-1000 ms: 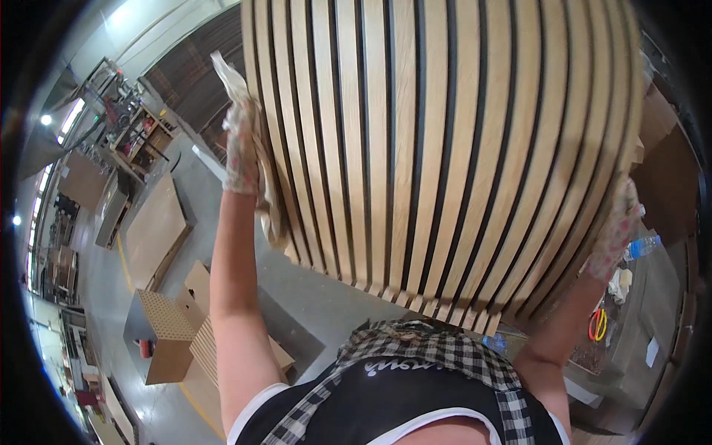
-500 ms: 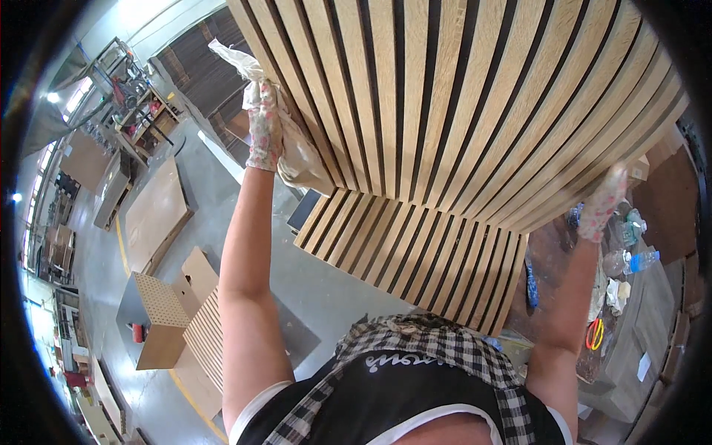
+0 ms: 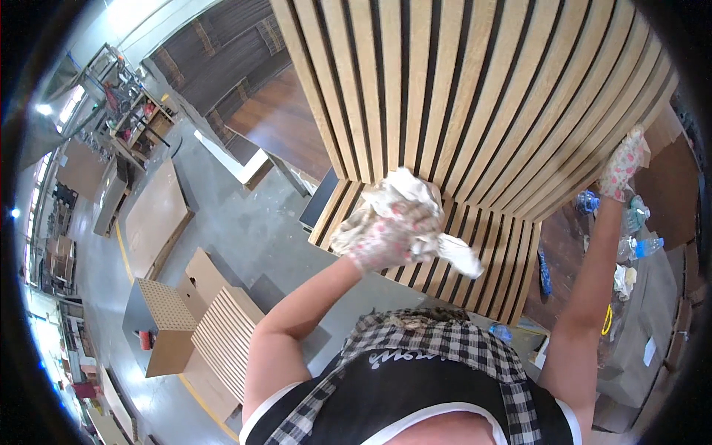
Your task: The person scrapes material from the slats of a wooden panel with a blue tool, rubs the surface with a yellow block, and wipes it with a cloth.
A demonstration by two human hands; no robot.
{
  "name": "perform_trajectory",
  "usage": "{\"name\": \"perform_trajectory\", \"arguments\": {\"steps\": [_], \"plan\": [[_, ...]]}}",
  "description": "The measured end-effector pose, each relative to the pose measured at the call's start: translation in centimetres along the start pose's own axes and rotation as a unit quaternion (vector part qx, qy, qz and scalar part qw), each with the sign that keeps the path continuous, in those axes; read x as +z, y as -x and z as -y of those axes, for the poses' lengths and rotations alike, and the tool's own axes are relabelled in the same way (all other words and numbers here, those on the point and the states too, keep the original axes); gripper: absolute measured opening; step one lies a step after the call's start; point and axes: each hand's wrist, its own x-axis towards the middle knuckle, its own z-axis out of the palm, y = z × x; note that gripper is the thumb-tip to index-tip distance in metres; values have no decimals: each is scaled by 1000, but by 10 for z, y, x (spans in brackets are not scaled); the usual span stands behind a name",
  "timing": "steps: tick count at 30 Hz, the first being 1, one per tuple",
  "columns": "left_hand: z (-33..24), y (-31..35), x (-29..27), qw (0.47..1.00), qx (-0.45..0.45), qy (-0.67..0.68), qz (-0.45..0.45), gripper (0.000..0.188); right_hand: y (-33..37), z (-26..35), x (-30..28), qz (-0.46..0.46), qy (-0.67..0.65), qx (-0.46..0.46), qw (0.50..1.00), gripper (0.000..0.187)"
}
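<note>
A tall panel of light wood slats (image 3: 475, 96) with dark gaps rises in front of me. It meets a lower slatted panel (image 3: 512, 259) lying nearer my body, and the two form an angle. My left hand (image 3: 389, 241), in a flower-patterned white glove, is closed on a crumpled white cloth (image 3: 404, 193). Hand and cloth lie over the seam and the lower slats, hiding part of both. At the right edge of the tall panel, my right hand (image 3: 623, 167), gloved the same way, grips the side with bent fingers.
Plastic bottles (image 3: 641, 247), a blue-handled tool (image 3: 545, 273) and a yellow ring-shaped item (image 3: 607, 320) lie on the right. On the floor at left are a slatted piece (image 3: 226, 334), a perforated box-like part (image 3: 159, 304) and a large flat board (image 3: 157, 219). Dark stacked boards (image 3: 215, 59) stand behind.
My left hand has brought the cloth from the tall panel's left edge down and right onto the lower slats. My right hand has shifted slightly up and right along the panel's edge.
</note>
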Motion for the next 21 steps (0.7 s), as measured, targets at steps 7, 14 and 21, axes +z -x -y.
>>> {"name": "perform_trajectory", "arguments": {"steps": [7,14,21], "plan": [[27,-2,-70,950,21,293,105,65,1,-7,-10,-23,-21,-57,998,41],[84,0,-218,848,-180,274,-416,48,13,1,-44,-4,-22,-12,1000,53],[69,-49,-276,778,-40,423,-462,62,45,165,-37,-39,-207,-37,977,59]]}}
